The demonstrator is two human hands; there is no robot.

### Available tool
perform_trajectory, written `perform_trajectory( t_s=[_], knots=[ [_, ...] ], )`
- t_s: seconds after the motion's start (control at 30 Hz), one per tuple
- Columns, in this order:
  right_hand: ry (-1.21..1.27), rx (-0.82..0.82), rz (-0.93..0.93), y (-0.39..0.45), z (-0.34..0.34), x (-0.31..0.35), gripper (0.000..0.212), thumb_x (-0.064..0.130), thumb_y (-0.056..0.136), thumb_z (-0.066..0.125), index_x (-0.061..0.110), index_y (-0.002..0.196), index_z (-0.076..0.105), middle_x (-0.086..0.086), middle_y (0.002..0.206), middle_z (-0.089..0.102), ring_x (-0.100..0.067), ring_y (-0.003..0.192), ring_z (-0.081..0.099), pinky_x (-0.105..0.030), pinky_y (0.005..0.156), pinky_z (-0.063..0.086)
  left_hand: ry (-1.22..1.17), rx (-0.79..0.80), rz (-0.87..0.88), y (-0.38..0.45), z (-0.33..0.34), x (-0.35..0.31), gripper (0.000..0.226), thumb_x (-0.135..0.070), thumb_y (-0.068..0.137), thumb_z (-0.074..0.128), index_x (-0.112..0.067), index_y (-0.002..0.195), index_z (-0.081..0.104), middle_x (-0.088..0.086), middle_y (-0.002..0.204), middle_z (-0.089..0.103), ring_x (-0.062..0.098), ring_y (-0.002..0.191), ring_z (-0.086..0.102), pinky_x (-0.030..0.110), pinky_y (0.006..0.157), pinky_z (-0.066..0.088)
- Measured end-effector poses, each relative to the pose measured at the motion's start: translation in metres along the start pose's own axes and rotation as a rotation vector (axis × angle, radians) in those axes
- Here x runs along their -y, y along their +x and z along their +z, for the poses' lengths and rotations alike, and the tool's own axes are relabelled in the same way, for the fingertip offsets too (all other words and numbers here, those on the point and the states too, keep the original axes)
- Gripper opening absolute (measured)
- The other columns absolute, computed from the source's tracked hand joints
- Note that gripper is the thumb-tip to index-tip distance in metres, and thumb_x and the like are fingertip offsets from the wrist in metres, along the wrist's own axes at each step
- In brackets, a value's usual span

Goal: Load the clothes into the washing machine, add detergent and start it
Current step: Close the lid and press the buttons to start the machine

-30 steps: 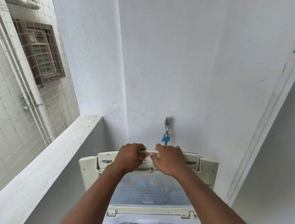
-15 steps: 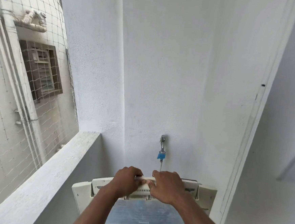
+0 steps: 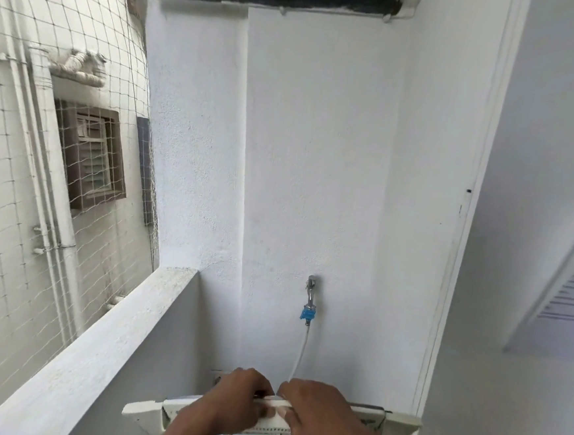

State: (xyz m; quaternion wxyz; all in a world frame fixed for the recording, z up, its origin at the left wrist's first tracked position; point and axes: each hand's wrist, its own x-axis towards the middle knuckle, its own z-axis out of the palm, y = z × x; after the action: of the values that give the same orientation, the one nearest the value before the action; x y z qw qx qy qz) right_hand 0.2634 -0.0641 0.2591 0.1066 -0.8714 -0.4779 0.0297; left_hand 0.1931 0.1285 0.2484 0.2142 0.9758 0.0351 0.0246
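Note:
Only the raised lid (image 3: 369, 416) of the white top-loading washing machine shows, at the bottom edge of the head view. My left hand (image 3: 236, 404) and my right hand (image 3: 314, 415) sit side by side on the lid's top edge, fingers curled over its handle. The drum and the clothes are out of view below the frame. No detergent is visible.
A metal tap (image 3: 311, 294) with a blue connector (image 3: 308, 312) and a white hose (image 3: 302, 352) is on the wall behind the machine. A white parapet ledge (image 3: 104, 343) runs along the left, with netting (image 3: 25, 162) beyond. A white door frame (image 3: 460, 265) stands at the right.
The view has tilted upward, so the drum and clothes have dropped out of the frame. Both hands stay gripped on the lid's top edge.

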Motion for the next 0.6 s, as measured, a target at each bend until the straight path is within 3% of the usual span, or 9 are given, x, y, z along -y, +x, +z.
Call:
perform_trajectory(
  t_s=[0.1, 0.2, 0.3, 0.43, 0.6],
  knots=[
    [0.025, 0.041, 0.016, -0.015, 0.006, 0.008, 0.031, 0.042, 0.101, 0.051, 0.031, 0.128, 0.057, 0.001, 0.129, 0.064, -0.025, 0.117, 0.061, -0.041, 0.097, 0.047, -0.006, 0.018, -0.002, -0.019, 0.007, -0.006, 0.027, -0.033, 0.084, 0.069, -0.023, 0.108, 0.076, -0.004, 0.106, 0.077, 0.008, 0.088, 0.063, 0.022, 0.078, 0.047],
    [0.044, 0.070, 0.034, -0.032, 0.020, 0.012, 0.033, 0.040, 0.097, 0.057, 0.030, 0.129, 0.057, 0.000, 0.134, 0.065, -0.027, 0.120, 0.062, -0.041, 0.101, 0.049, 0.053, 0.054, -0.057, -0.040, 0.020, -0.014, 0.030, -0.040, 0.079, 0.068, -0.030, 0.107, 0.073, -0.008, 0.105, 0.077, 0.013, 0.098, 0.069, 0.030, 0.086, 0.054],
    [0.065, 0.117, 0.028, -0.051, 0.032, 0.019, 0.037, 0.040, 0.096, 0.057, 0.029, 0.131, 0.056, -0.003, 0.140, 0.062, -0.029, 0.126, 0.059, -0.043, 0.104, 0.049, 0.089, 0.054, -0.060, -0.062, 0.037, -0.014, 0.029, -0.041, 0.081, 0.069, -0.033, 0.109, 0.073, -0.012, 0.110, 0.075, 0.009, 0.106, 0.065, 0.028, 0.093, 0.050],
    [0.059, 0.171, -0.002, -0.077, 0.048, 0.029, 0.032, 0.033, 0.098, 0.055, 0.019, 0.126, 0.055, -0.009, 0.132, 0.059, -0.032, 0.122, 0.058, -0.045, 0.098, 0.048, -0.038, 0.080, -0.076, -0.093, 0.059, -0.023, 0.026, -0.024, 0.078, 0.066, -0.019, 0.102, 0.076, -0.010, 0.088, 0.070, 0.009, 0.087, 0.064, 0.019, 0.073, 0.045],
    [0.076, 0.241, 0.017, -0.105, 0.076, 0.039, 0.034, 0.023, 0.095, 0.054, 0.018, 0.129, 0.053, -0.009, 0.131, 0.056, -0.031, 0.118, 0.056, -0.045, 0.096, 0.047, -0.020, 0.129, -0.072, -0.125, 0.089, -0.028, 0.031, -0.027, 0.075, 0.061, -0.015, 0.101, 0.073, 0.004, 0.103, 0.075, 0.022, 0.096, 0.066, 0.031, 0.081, 0.049]
  ],
)
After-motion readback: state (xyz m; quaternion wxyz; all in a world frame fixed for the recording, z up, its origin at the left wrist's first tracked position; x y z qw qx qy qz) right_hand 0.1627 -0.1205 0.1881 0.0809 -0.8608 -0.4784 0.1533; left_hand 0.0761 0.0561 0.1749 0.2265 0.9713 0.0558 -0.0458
